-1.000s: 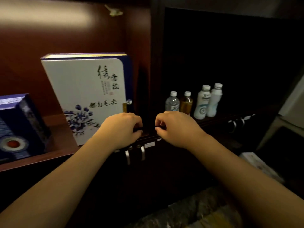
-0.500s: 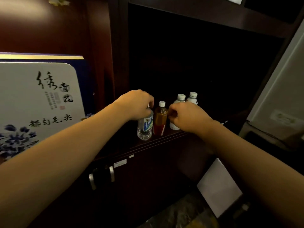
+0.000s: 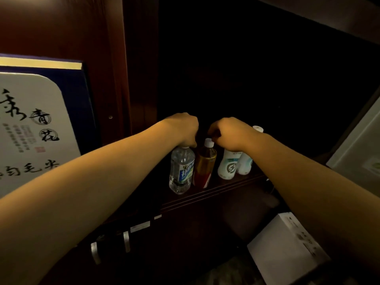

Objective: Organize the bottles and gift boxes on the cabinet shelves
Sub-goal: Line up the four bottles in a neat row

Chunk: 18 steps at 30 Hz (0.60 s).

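Observation:
Four bottles stand in a row on the dark cabinet shelf (image 3: 207, 194). My left hand (image 3: 182, 128) is closed over the cap of the clear water bottle (image 3: 182, 171) at the left end. Beside it stands an amber tea bottle (image 3: 204, 163) with a white cap. My right hand (image 3: 230, 133) has its fingers curled, with the fingertips at that cap and the palm hiding the top of a white bottle (image 3: 227, 166). A second white bottle (image 3: 245, 164) stands behind, with its cap showing past my wrist. A white and blue gift box (image 3: 30, 124) stands upright in the left compartment.
A wooden divider (image 3: 123, 79) separates the two compartments. Below the shelf are dark cabinet doors with metal handles (image 3: 126, 241). A white box (image 3: 283, 249) lies on the floor at the lower right. A pale appliance (image 3: 359, 157) stands at the right edge.
My view has swung right from the gift box to the bottles. Both hands moved from the shelf edge up onto the bottle tops, the left onto the water bottle, the right nearer the amber bottle's cap.

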Each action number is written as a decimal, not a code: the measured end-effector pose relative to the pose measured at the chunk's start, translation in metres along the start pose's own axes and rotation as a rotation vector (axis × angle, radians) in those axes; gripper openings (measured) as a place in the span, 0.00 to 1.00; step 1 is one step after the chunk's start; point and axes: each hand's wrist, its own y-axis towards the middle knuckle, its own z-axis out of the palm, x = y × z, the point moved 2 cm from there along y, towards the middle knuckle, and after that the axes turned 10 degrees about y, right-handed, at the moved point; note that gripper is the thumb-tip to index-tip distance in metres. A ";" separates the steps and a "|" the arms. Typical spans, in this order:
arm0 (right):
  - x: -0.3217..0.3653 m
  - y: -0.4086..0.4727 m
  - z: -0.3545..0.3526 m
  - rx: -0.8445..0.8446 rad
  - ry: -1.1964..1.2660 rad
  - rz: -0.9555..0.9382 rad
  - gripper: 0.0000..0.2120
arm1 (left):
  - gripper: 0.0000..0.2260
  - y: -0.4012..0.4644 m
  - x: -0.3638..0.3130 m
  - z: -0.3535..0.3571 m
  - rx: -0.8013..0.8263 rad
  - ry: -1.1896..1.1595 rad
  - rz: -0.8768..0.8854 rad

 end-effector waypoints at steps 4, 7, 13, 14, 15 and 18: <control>-0.010 0.016 0.017 0.081 -0.055 -0.056 0.16 | 0.16 0.008 0.003 0.015 -0.042 -0.047 -0.065; -0.020 0.025 0.022 0.100 -0.036 -0.077 0.16 | 0.19 0.010 0.008 0.022 -0.044 -0.110 -0.151; -0.033 0.036 0.020 0.174 0.071 -0.138 0.14 | 0.12 0.005 0.010 0.033 -0.025 -0.263 -0.295; -0.036 0.038 0.020 0.179 0.074 -0.162 0.15 | 0.13 0.004 0.007 0.032 -0.024 -0.272 -0.310; -0.037 0.039 0.021 0.174 0.074 -0.186 0.15 | 0.14 0.002 0.007 0.030 -0.020 -0.279 -0.320; -0.041 0.040 0.022 0.154 0.087 -0.257 0.14 | 0.17 -0.001 0.004 0.026 0.013 -0.281 -0.354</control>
